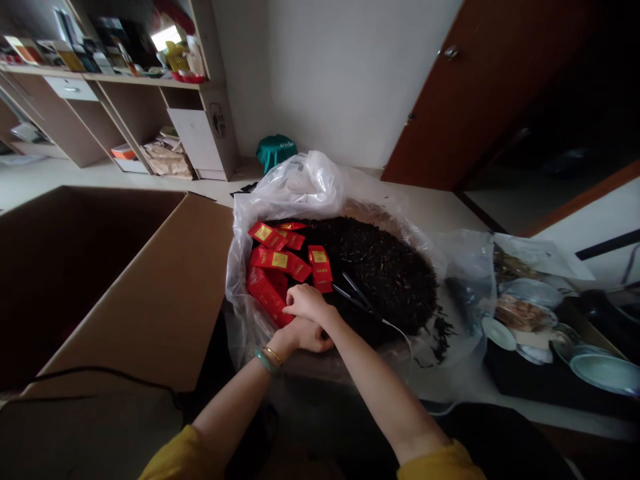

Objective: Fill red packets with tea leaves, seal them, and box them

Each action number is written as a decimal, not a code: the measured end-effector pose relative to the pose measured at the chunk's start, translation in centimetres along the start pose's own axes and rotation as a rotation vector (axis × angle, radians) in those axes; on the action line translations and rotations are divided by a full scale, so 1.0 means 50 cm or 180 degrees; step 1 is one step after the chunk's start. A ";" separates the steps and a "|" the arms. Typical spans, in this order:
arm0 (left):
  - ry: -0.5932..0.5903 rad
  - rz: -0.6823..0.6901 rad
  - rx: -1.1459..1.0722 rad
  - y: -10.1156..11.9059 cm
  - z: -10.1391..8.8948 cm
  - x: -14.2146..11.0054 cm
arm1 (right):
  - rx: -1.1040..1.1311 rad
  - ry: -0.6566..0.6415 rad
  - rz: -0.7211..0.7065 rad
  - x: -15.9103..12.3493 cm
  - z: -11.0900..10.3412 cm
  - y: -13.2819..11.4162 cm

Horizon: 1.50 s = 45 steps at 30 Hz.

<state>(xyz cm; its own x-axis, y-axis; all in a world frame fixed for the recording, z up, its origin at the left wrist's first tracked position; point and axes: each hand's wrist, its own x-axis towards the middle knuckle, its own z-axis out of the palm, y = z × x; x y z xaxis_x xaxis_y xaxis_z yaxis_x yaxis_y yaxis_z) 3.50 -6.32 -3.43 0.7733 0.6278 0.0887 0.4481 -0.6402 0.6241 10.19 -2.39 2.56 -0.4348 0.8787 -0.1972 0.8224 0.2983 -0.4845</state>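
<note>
Left hand (pixel 313 335): we wear bangles (pixel 269 360) above it.
Right hand (pixel 306 301): crosses our left, beside red packets (pixel 280 260).
Plastic bag (pixel 320 180): holds packets, dark leaves (pixel 390 267).
Corded tool (pixel 364 301): on the leaves.
Cardboard box (pixel 145 293): open, to our left.

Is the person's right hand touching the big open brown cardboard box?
Apart: the head view shows glossy red packets and clear plastic sheeting between the right hand and the box.

Your packets (pixel 321 269) look glossy, smooth, foil-like red. Liner bag (pixel 320 180): clear plastic, shiny, crinkled. Dark leaves (pixel 385 267): rough, mostly matt. Open box (pixel 150 287): matt brown cardboard. Your bangles (pixel 267 359): one shiny gold-coloured metal, one smooth green. Door (pixel 480 87): reddish-brown wood look; its knob (pixel 451 52), shiny metal. Wall (pixel 340 80): smooth, matt.
</note>
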 end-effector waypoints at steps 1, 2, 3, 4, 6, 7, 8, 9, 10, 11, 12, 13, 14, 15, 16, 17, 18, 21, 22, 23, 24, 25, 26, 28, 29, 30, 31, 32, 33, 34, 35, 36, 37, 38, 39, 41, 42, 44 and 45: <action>-0.0005 -0.0008 -0.0030 0.000 0.000 0.000 | -0.0005 0.0006 -0.0006 0.000 0.001 0.000; 0.0007 -0.0015 -0.0060 0.001 0.001 0.000 | 0.0007 0.0029 -0.0002 0.001 0.002 0.001; 0.0042 -0.0032 -0.0085 0.001 0.001 0.001 | 0.0085 0.0067 0.0005 0.001 0.004 0.003; 0.0093 -0.0058 -0.0101 0.002 0.002 0.002 | 0.0223 0.0113 0.0012 0.002 0.007 0.007; 0.0213 -0.0117 -0.0109 0.004 0.003 0.005 | 0.0588 0.0200 0.0015 0.006 0.014 0.015; 0.0279 -0.0135 -0.0106 0.006 0.003 0.007 | 0.0770 0.0230 0.0009 0.009 0.018 0.021; 0.0344 -0.0128 -0.0097 0.008 0.003 0.009 | 0.0911 0.0248 -0.0003 0.011 0.021 0.026; 0.0398 -0.0075 -0.0086 0.012 0.002 0.010 | 0.1013 0.0260 -0.0018 0.014 0.024 0.033; 0.0437 0.0019 -0.0075 0.015 -0.001 0.010 | 0.1116 0.0285 -0.0020 0.016 0.025 0.040; 0.0473 0.0132 -0.0063 0.020 -0.005 0.008 | 0.1234 0.0327 -0.0013 0.017 0.026 0.048; 0.0541 0.0235 -0.0040 0.024 -0.011 0.004 | 0.1429 0.0409 0.0027 0.016 0.026 0.057; 0.0664 0.0276 0.0004 0.028 -0.020 -0.003 | 0.1669 0.0513 0.0091 0.013 0.026 0.068; 0.0888 0.0212 0.0075 0.030 -0.030 -0.012 | 0.1913 0.0618 0.0167 0.009 0.026 0.080; 0.1312 -0.0001 0.0214 0.031 -0.042 -0.024 | 0.2147 0.0713 0.0252 0.003 0.026 0.092; 0.1887 -0.0404 0.0427 0.030 -0.054 -0.036 | 0.2337 0.0781 0.0331 -0.005 0.027 0.104; 0.2433 -0.0893 0.0677 0.027 -0.066 -0.048 | 0.2464 0.0823 0.0398 -0.014 0.030 0.114; 0.2855 -0.1376 0.0929 0.023 -0.077 -0.059 | 0.2550 0.0845 0.0457 -0.022 0.035 0.123; 0.3174 -0.2429 0.1435 0.010 -0.096 -0.079 | 0.2663 0.0806 0.0510 -0.044 0.055 0.132; 0.3068 -0.2601 0.1526 0.008 -0.099 -0.080 | 0.2689 0.0761 0.0484 -0.049 0.063 0.130; 0.2931 -0.2722 0.1594 0.007 -0.099 -0.079 | 0.2716 0.0695 0.0439 -0.052 0.070 0.126; 0.2787 -0.2807 0.1636 0.007 -0.099 -0.077 | 0.2742 0.0616 0.0376 -0.055 0.077 0.122; 0.2659 -0.2876 0.1656 0.008 -0.098 -0.073 | 0.2765 0.0526 0.0308 -0.057 0.083 0.118; 0.2547 -0.2936 0.1655 0.010 -0.097 -0.070 | 0.2790 0.0413 0.0246 -0.058 0.088 0.114; 0.2390 -0.3002 0.1607 0.012 -0.095 -0.065 | 0.2851 0.0126 0.0156 -0.060 0.098 0.108; 0.2349 -0.2983 0.1577 0.012 -0.093 -0.063 | 0.2881 -0.0021 0.0133 -0.061 0.102 0.106; 0.2333 -0.2942 0.1549 0.010 -0.091 -0.062 | 0.2908 -0.0157 0.0120 -0.061 0.106 0.105; 0.2335 -0.2885 0.1524 0.009 -0.089 -0.062 | 0.2933 -0.0265 0.0114 -0.062 0.109 0.105; 0.2357 -0.2834 0.1493 0.006 -0.087 -0.062 | 0.2957 -0.0330 0.0110 -0.062 0.111 0.105; 0.2393 -0.2794 0.1448 0.003 -0.085 -0.063 | 0.2988 -0.0365 0.0114 -0.062 0.112 0.105; 0.2431 -0.2758 0.1388 0.000 -0.083 -0.064 | 0.3031 -0.0386 0.0126 -0.062 0.112 0.105; 0.2478 -0.2724 0.1314 -0.003 -0.081 -0.066 | 0.3086 -0.0398 0.0136 -0.062 0.112 0.106; 0.2518 -0.2676 0.1232 -0.006 -0.080 -0.068 | 0.3147 -0.0408 0.0143 -0.062 0.111 0.106; 0.2547 -0.2619 0.1155 -0.008 -0.078 -0.071 | 0.3203 -0.0417 0.0145 -0.062 0.109 0.106; 0.2577 -0.2566 0.1091 -0.011 -0.078 -0.074 | 0.3243 -0.0433 0.0144 -0.062 0.109 0.106; 0.2597 -0.2518 0.1038 -0.013 -0.077 -0.077 | 0.3262 -0.0454 0.0143 -0.062 0.108 0.106; 0.2634 -0.2461 0.0967 -0.017 -0.076 -0.083 | 0.3231 -0.0501 0.0148 -0.062 0.108 0.106; 0.2645 -0.2442 0.0941 -0.018 -0.077 -0.085 | 0.3193 -0.0522 0.0155 -0.062 0.109 0.105; 0.2648 -0.2394 0.0887 -0.021 -0.079 -0.088 | 0.3104 -0.0530 0.0181 -0.062 0.111 0.104; 0.2641 -0.2368 0.0838 -0.022 -0.081 -0.090 | 0.3061 -0.0513 0.0201 -0.062 0.112 0.103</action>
<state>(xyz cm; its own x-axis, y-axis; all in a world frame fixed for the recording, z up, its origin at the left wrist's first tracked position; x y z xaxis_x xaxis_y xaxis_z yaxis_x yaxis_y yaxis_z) -2.29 -6.63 -1.36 -0.2133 0.9260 0.3116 0.8264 0.0009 0.5631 13.72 -5.67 -4.12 -0.5040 0.7998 -0.3260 0.2268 -0.2417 -0.9435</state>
